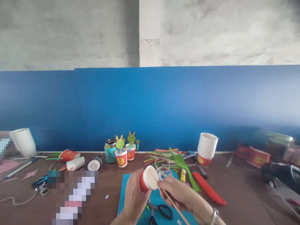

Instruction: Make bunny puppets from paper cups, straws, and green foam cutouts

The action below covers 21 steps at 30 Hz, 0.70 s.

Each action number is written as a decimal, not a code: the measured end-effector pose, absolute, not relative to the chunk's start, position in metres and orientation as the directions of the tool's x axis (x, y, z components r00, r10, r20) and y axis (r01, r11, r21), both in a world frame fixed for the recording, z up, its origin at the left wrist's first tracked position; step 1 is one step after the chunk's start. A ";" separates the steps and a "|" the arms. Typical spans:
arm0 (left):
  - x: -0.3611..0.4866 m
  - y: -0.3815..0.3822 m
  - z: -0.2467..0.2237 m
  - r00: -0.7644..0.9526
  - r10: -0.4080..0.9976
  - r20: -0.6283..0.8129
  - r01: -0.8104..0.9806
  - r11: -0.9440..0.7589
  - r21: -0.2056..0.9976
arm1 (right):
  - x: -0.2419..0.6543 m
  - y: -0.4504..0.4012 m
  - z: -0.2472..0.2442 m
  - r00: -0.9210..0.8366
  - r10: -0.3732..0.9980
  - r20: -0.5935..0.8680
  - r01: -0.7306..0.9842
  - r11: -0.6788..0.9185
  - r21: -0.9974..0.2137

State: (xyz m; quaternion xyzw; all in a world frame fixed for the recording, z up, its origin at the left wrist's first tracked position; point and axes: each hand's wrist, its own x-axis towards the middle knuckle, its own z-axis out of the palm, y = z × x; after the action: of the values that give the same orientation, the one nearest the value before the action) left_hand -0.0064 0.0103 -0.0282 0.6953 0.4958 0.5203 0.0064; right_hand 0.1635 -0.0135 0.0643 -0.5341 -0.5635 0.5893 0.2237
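Observation:
My left hand (134, 195) is wrapped round a red paper cup (144, 182), turned so its pale round end (150, 178) faces me. In my right hand (175, 191) is a thin wooden stick (174, 205), slanting up so that its tip lies over that pale end; whether it presses in or pierces it I cannot tell. Under both hands lies a blue mat (124, 184) with black-handled scissors (165, 212), partly hidden by my left hand. Just beyond my right hand are rolls of clear tape (164, 172).
Behind stand two paper-cup figures with green heads (120, 157) and a teal container (109, 153). Coloured strips (161, 153), a glue stick (183, 175) and a red balloon-like piece (208, 189) lie right. Stacked cups (207, 147) stand further right. A pixelated person's part (76, 200) is at left.

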 end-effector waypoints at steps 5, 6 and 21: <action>-0.004 0.006 -0.029 0.125 0.543 0.831 0.678 -0.658 0.328 | 0.162 -0.009 0.057 -0.289 0.858 -0.425 0.323 -0.330 -0.887; -0.004 0.006 -0.030 0.153 0.518 0.841 0.672 -0.679 0.295 | 0.162 -0.008 0.056 -0.278 0.866 -0.416 0.313 -0.328 -0.891; -0.004 0.007 -0.028 0.052 0.551 0.833 0.648 -0.653 0.391 | 0.162 -0.014 0.065 -0.356 0.847 -0.395 0.340 -0.276 -0.899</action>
State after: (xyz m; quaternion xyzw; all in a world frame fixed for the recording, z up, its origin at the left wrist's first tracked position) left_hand -0.0038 0.0067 -0.0283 0.7240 0.4140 0.5500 -0.0445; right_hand 0.1625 -0.0142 0.0647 -0.5268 -0.5632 0.6006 0.2112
